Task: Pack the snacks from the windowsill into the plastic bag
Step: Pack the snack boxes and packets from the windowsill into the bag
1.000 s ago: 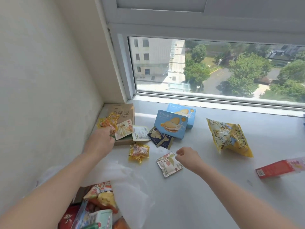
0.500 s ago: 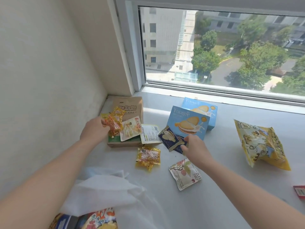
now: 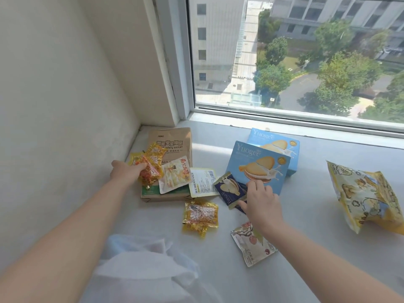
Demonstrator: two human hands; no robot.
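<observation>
My left hand (image 3: 124,173) grips a bunch of yellow-orange snack packets (image 3: 149,166) over a brown box (image 3: 172,138) in the windowsill's left corner. My right hand (image 3: 260,202) rests with fingers spread on a dark blue Yuogee packet (image 3: 229,190), touching the front light blue Yuogee box (image 3: 259,166). Behind it stands a second blue box (image 3: 275,141). Loose on the sill lie a yellow packet (image 3: 201,217), a floral pouch (image 3: 251,246), two white packets (image 3: 175,176) (image 3: 202,184) and a big yellow bag (image 3: 363,197). The white plastic bag (image 3: 148,265) sits at the bottom.
A wall runs along the left, meeting the window frame (image 3: 175,62) in the corner. The window glass spans the far edge of the grey windowsill (image 3: 306,248). Bare sill shows between the floral pouch and the big yellow bag.
My right hand has moved from the floral pouch forward onto the dark blue packet. My left hand still holds the yellow-orange packets. The view has tilted, hiding the bag's contents.
</observation>
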